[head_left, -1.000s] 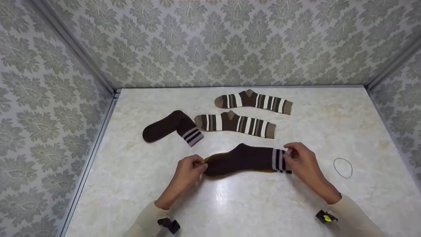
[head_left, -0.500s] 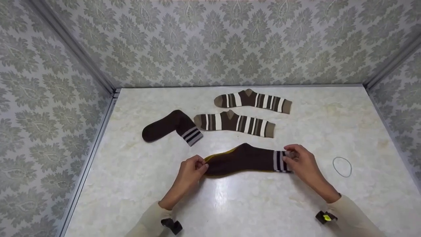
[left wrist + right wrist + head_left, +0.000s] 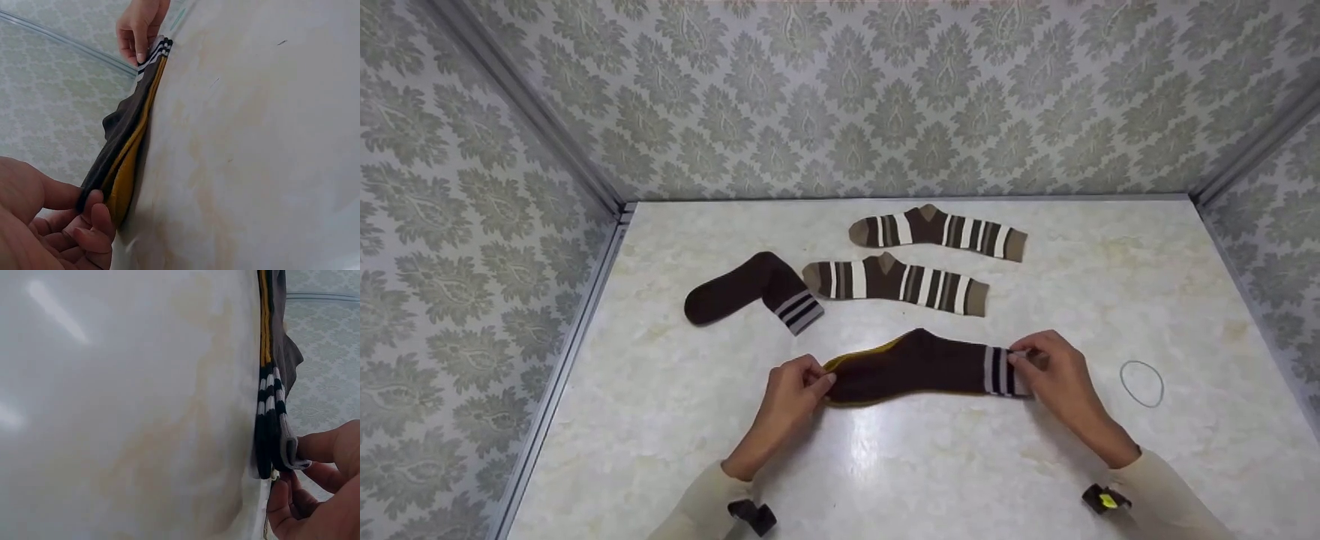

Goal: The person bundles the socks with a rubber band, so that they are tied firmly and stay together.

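Alignment, apparently | left hand [image 3: 792,387] pinches brown sock [image 3: 922,369] toe, right hand [image 3: 1059,372] its cuff [image 3: 999,371] | yellow fabric [image 3: 125,188] beneath, between hands | next likely: match edges

Held brown sock [image 3: 921,367] slightly rightward

The front brown sock [image 3: 930,364] is made of matt knitted cloth, and a coarser knit is seen at its striped cuff [image 3: 281,399]. Beneath it, matt yellow cloth [image 3: 125,188] is shown. The same dull knit is seen in the rear brown sock [image 3: 735,289] and the striped socks [image 3: 896,280]. By the smooth, glossy tabletop [image 3: 862,457], light is reflected in bright streaks. The patterned walls [image 3: 847,97] are edged with grey, metal-looking rails [image 3: 523,99].
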Motion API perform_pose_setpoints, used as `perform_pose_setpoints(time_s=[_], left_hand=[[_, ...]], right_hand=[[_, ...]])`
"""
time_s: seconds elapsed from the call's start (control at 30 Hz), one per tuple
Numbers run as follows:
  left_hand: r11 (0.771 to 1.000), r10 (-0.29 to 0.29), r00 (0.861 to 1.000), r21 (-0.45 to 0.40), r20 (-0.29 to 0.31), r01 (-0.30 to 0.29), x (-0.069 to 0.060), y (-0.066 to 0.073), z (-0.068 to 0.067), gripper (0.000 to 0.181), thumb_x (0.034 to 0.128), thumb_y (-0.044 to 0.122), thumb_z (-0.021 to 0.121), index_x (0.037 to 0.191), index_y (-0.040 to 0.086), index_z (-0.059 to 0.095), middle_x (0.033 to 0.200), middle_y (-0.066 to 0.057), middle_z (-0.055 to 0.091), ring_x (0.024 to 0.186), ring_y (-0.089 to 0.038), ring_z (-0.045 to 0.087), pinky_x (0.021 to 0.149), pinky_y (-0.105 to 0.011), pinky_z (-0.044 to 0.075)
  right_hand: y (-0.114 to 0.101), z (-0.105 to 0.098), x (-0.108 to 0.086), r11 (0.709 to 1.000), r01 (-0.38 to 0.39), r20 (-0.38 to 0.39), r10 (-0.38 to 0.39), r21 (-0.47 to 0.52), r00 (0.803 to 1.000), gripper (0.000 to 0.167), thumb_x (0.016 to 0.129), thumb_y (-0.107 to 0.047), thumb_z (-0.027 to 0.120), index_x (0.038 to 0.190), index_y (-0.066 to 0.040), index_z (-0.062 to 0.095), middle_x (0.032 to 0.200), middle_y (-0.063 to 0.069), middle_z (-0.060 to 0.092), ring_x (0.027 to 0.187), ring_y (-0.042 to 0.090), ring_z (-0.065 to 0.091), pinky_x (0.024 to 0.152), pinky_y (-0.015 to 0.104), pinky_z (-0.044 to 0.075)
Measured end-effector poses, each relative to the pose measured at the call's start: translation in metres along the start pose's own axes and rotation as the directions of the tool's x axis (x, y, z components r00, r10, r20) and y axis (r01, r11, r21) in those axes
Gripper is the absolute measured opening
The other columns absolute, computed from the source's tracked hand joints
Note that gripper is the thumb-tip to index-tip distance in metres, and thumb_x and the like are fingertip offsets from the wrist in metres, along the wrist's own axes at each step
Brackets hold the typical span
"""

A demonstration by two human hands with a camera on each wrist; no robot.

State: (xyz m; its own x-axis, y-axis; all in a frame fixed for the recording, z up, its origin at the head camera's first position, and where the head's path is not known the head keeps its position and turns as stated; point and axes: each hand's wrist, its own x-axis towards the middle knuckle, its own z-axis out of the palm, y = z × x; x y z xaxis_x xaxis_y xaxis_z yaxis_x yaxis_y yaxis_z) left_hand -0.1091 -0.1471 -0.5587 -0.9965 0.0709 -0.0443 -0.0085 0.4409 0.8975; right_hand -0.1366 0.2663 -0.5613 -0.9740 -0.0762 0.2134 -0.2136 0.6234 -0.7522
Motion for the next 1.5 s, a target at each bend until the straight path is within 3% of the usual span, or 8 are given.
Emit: perform_pose_setpoints(time_s=[0.17, 0.33, 0.5, 0.67, 0.9, 1.07, 1.3, 1.5], left_hand=[[0.999, 0.004, 1.000, -0.043, -0.024, -0.005, -0.002, 0.002, 0.000, 0.015, 0.1025, 0.001, 0.073, 0.089, 0.003, 0.068, 0.070, -0.004, 0.073, 0.063, -0.017, 0.073, 0.055, -0.022, 0.049], [0.997, -0.018, 1.000, -0.069, -0.001, 0.017, -0.004, -0.002, 0.001, 0.012, 0.1051, 0.002, 0.068, 0.093, 0.003, 0.065, 0.067, -0.004, 0.072, 0.061, -0.022, 0.073, 0.055, -0.023, 0.051], [0.997, -0.034, 0.999, -0.063, 0.042, 0.036, -0.006, -0.005, 0.000, 0.008, 0.1040, 0.001, 0.068, 0.096, 0.002, 0.065, 0.064, -0.005, 0.070, 0.053, -0.016, 0.066, 0.055, -0.024, 0.051], [0.999, -0.036, 0.999, -0.003, 0.030, 0.036, -0.004, -0.006, -0.004, 0.010, 0.1045, 0.011, 0.072, 0.099, 0.004, 0.068, 0.061, 0.004, 0.062, 0.053, -0.008, 0.055, 0.059, -0.025, 0.047], [0.997, -0.027, 0.996, 0.071, -0.085, 0.033, 0.007, -0.007, -0.027, 0.019, 0.1081, 0.019, 0.071, 0.094, 0.007, 0.073, 0.058, 0.007, 0.055, 0.051, -0.009, 0.048, 0.054, -0.025, 0.041], [0.995, -0.018, 0.984, 0.098, -0.178, 0.036, 0.018, -0.018, -0.047, 0.018, 0.1063, 0.014, 0.071, 0.091, 0.006, 0.074, 0.062, 0.005, 0.058, 0.051, -0.010, 0.051, 0.052, -0.026, 0.042], [0.992, -0.010, 0.961, 0.117, -0.278, 0.045, 0.032, -0.031, -0.075, 0.012, 0.1039, 0.009, 0.071, 0.095, 0.003, 0.076, 0.072, -0.001, 0.069, 0.063, -0.014, 0.061, 0.061, -0.025, 0.047], [0.986, 0.017, 0.926, 0.160, -0.377, 0.047, 0.042, -0.043, -0.095, 0.010, 0.1028, 0.006, 0.070, 0.101, -0.001, 0.077, 0.089, -0.012, 0.076, 0.084, -0.025, 0.069, 0.080, -0.034, 0.052]], right_hand=[[-0.002, -0.002, 0.001, 0.999, -0.031, 0.005, 0.031, 0.036, 1.000, 0.011, 0.100, 0.001, 0.079, 0.105, -0.008, 0.081, 0.100, 0.005, 0.075, 0.087, 0.010, 0.065, 0.075, 0.015, 0.049], [0.001, 0.001, 0.002, 0.999, -0.049, 0.053, 0.050, -0.016, 0.997, 0.007, 0.100, -0.001, 0.079, 0.104, -0.006, 0.081, 0.094, 0.004, 0.076, 0.081, 0.010, 0.065, 0.074, 0.018, 0.050], [0.002, 0.002, 0.004, 0.997, -0.055, 0.087, 0.060, -0.057, 0.994, 0.006, 0.101, -0.001, 0.078, 0.105, -0.004, 0.080, 0.089, 0.003, 0.071, 0.079, 0.012, 0.061, 0.072, 0.023, 0.048], [0.000, 0.001, 0.004, 0.995, -0.022, 0.098, 0.031, -0.097, 0.995, 0.009, 0.100, -0.001, 0.079, 0.109, -0.003, 0.079, 0.095, 0.006, 0.068, 0.081, 0.015, 0.060, 0.073, 0.027, 0.049], [-0.010, 0.005, 0.011, 0.991, 0.023, 0.052, -0.016, -0.130, 0.999, 0.018, 0.102, -0.007, 0.078, 0.117, 0.002, 0.077, 0.112, 0.017, 0.068, 0.100, 0.031, 0.064, 0.086, 0.048, 0.050], [-0.022, 0.017, 0.023, 0.993, 0.043, 0.071, -0.035, -0.106, 0.997, 0.018, 0.103, -0.007, 0.077, 0.118, 0.002, 0.077, 0.113, 0.017, 0.068, 0.104, 0.033, 0.061, 0.087, 0.050, 0.049], [-0.037, 0.037, 0.038, 0.992, 0.110, 0.107, -0.102, -0.065, 0.989, 0.016, 0.102, -0.006, 0.078, 0.117, 0.001, 0.076, 0.114, 0.016, 0.069, 0.106, 0.034, 0.060, 0.090, 0.051, 0.047], [-0.049, 0.055, 0.050, 0.992, 0.123, 0.136, -0.117, -0.035, 0.984, 0.014, 0.102, -0.007, 0.078, 0.114, 0.000, 0.077, 0.113, 0.015, 0.070, 0.106, 0.035, 0.061, 0.091, 0.052, 0.048]])
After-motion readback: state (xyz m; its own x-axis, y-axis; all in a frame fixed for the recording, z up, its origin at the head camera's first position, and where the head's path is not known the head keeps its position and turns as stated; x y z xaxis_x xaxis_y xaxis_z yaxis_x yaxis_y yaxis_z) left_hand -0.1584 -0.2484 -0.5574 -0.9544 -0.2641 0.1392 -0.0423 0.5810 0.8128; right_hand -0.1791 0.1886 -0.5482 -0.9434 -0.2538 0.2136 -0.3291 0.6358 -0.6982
